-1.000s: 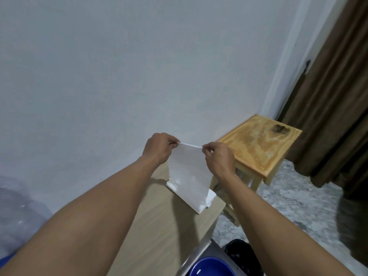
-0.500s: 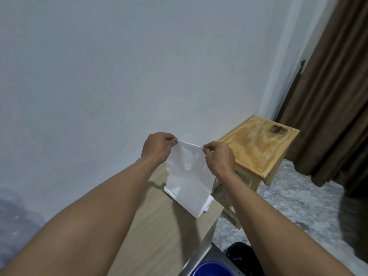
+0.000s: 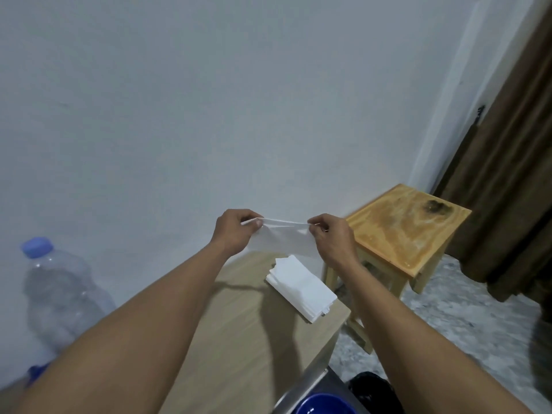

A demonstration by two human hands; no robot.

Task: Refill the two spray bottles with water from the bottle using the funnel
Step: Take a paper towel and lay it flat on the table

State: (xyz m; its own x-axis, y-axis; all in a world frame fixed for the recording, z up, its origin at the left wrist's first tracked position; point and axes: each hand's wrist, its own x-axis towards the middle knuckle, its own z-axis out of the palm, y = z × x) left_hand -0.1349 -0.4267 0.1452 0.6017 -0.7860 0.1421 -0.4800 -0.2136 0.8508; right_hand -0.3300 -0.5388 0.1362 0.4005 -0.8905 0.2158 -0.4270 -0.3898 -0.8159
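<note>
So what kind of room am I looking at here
Probably a plain room in a home. A bare white wall, a small wooden stool on a speckled stone floor and a brown curtain in the corner suggest that, though little else shows.

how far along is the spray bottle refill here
Nothing visibly refilled: no spray bottles or funnel are in view. Right now the left hand and right hand pinch a white tissue stretched above the tissue stack on the table. The capped water bottle stands unused at left. All pouring appears still ahead.
</note>
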